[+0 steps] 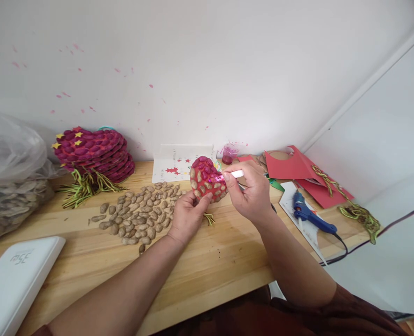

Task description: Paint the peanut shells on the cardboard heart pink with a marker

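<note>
Your left hand [187,215] grips the lower edge of the red heart [207,184], fingers closed on it, holding it upright just above the table [210,261]. Your right hand [250,193] pinches a white stick [236,174], its tip touching the heart's right side. Loose peanuts [140,214] lie left of the hands and a glue gun [310,213] lies to the right.

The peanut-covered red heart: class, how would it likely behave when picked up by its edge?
The heart probably stays stiff: the left hand holds only its lower edge, yet it stands flat. It is likely light, as that one hand carries it. Its bumpy glued peanuts may snap off if squeezed.
</note>
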### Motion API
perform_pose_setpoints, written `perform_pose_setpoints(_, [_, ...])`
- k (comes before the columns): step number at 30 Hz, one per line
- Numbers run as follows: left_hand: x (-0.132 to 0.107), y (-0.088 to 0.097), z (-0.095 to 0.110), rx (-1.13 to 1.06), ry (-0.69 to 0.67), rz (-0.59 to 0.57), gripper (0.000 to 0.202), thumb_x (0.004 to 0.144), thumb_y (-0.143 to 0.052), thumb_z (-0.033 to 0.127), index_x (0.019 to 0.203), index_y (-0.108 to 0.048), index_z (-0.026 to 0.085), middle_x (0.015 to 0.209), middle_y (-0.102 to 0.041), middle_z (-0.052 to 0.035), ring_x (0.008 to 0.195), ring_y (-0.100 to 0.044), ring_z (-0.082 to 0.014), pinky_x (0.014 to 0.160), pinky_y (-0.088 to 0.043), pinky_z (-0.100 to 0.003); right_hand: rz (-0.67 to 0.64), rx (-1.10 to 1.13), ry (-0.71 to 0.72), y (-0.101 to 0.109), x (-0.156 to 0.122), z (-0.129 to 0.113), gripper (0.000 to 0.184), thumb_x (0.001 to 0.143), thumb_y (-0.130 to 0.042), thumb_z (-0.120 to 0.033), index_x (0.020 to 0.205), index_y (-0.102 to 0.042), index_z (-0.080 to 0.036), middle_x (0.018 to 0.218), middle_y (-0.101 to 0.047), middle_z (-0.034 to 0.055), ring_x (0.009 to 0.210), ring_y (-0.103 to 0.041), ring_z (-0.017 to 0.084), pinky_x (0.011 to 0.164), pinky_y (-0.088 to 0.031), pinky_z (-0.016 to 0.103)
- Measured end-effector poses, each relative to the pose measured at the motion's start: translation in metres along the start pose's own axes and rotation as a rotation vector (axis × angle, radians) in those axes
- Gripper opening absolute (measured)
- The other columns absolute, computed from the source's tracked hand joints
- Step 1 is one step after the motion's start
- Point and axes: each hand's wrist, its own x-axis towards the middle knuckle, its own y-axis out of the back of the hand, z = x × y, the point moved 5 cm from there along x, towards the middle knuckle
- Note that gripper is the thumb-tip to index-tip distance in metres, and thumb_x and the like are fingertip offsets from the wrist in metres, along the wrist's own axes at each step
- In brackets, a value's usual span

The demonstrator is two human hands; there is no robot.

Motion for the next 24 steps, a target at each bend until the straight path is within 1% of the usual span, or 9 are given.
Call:
perform_pose_setpoints(2, [0.0002, 0.0, -0.0006, 0.0, -0.007, -0.008, 0.027, 0.082, -0.08, 0.042, 0.092, -0.081, 0.018, 0.091, -0.08, -0.0048, 0.08, -0.07, -0.0179, 0.083, -0.054, -0.029, 0.004, -0.003, 0.002, 0.0003, 0.0004, -0.0004, 0.008, 0.098, -0.061, -0.028, 0.093, -0.067, -0.026, 0.085, -0.076, 0.0018, 0.081, -0.067, 0.021, 0.079, -0.049, 0.04])
perform_pose_setpoints(5, [0.0002, 0.0, -0.0015, -0.005, 0.002, -0.015, 0.027, 0.082, -0.08, 0.042, 0.093, -0.081, 0.018, 0.09, -0.08, -0.0045, 0.079, -0.068, -0.0175, 0.083, -0.054, -0.029, 0.007, -0.007, 0.008, 0.0006, 0.0014, -0.0012, 0.008, 0.098, -0.061, -0.027, 0.094, -0.067, -0.026, 0.085, -0.076, 0.0017, 0.082, -0.067, 0.021, 0.08, -0.049, 0.04])
perform_pose_setpoints(8, [-0.0003, 0.0004, -0.0011, -0.001, 0.015, -0.003, 0.025, 0.082, -0.08, 0.042, 0.09, -0.08, 0.018, 0.08, -0.077, -0.0024, 0.074, -0.066, -0.017, 0.077, -0.054, -0.029, 0.002, -0.008, 0.029, 0.0006, 0.002, -0.0026, 0.008, 0.098, -0.061, -0.026, 0.092, -0.066, -0.026, 0.083, -0.076, 0.0014, 0.08, -0.066, 0.02, 0.08, -0.048, 0.04])
perform_pose_setpoints(11, [-0.0002, 0.0008, -0.001, -0.005, 0.024, 0.017, 0.025, 0.08, -0.081, 0.043, 0.086, -0.078, 0.018, 0.067, -0.069, 0.0004, 0.07, -0.063, -0.0169, 0.071, -0.052, -0.027, -0.007, -0.026, 0.044, 0.0006, 0.0018, -0.0036, 0.008, 0.097, -0.061, -0.026, 0.091, -0.066, -0.025, 0.08, -0.074, 0.0011, 0.077, -0.064, 0.02, 0.079, -0.047, 0.04])
perform_pose_setpoints(14, [0.0006, 0.0007, -0.0022, -0.026, 0.036, 0.021, 0.026, 0.079, -0.081, 0.043, 0.087, -0.078, 0.019, 0.064, -0.067, 0.0013, 0.068, -0.061, -0.0165, 0.07, -0.05, -0.027, -0.018, -0.039, 0.047, 0.0003, 0.001, -0.0038, 0.008, 0.097, -0.062, -0.026, 0.09, -0.065, -0.025, 0.079, -0.073, 0.0009, 0.076, -0.063, 0.02, 0.078, -0.046, 0.04])
perform_pose_setpoints(16, [0.0008, 0.0007, -0.0026, -0.027, 0.039, 0.018, 0.027, 0.079, -0.081, 0.044, 0.087, -0.077, 0.018, 0.066, -0.069, 0.0005, 0.069, -0.062, -0.0168, 0.07, -0.051, -0.027, -0.02, -0.045, 0.047, 0.0003, 0.0006, -0.0036, 0.008, 0.097, -0.062, -0.025, 0.09, -0.065, -0.025, 0.078, -0.073, 0.0007, 0.076, -0.063, 0.02, 0.078, -0.046, 0.04])
perform_pose_setpoints(19, [0.0005, 0.0006, -0.0013, -0.016, 0.024, 0.005, 0.028, 0.08, -0.081, 0.044, 0.087, -0.077, 0.017, 0.075, -0.073, -0.0016, 0.072, -0.064, -0.017, 0.073, -0.051, -0.028, -0.013, -0.024, 0.046, 0.0007, 0.0007, -0.0033, 0.006, 0.096, -0.062, -0.024, 0.091, -0.065, -0.025, 0.08, -0.074, 0.0009, 0.077, -0.063, 0.02, 0.079, -0.046, 0.039])
perform_pose_setpoints(24, [0.0003, 0.0, -0.0016, -0.012, 0.021, -0.02, 0.025, 0.08, -0.081, 0.043, 0.081, -0.076, 0.018, 0.067, -0.071, 0.0, 0.074, -0.067, -0.0187, 0.078, -0.053, -0.029, 0.015, 0.015, 0.053, 0.0027, 0.0021, -0.0035, 0.006, 0.097, -0.062, -0.022, 0.093, -0.066, -0.024, 0.083, -0.076, 0.0019, 0.08, -0.064, 0.019, 0.079, -0.047, 0.038])
